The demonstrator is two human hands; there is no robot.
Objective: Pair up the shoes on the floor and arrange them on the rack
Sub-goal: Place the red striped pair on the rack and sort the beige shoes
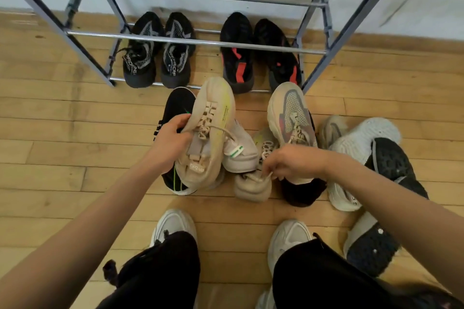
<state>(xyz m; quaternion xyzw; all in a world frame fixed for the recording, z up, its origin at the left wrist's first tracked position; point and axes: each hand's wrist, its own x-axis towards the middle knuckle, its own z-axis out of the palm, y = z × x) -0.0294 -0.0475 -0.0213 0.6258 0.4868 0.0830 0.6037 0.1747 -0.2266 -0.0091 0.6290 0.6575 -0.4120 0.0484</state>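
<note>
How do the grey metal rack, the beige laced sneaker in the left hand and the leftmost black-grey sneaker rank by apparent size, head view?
1. Grey metal rack.
2. Beige laced sneaker, partly because it is nearer the camera.
3. Leftmost black-grey sneaker.

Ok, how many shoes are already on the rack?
4, all at the bottom of the rack: two black-and-grey shoes on the left, two black-and-red shoes on the right. The upper rails in view hold none.
</note>
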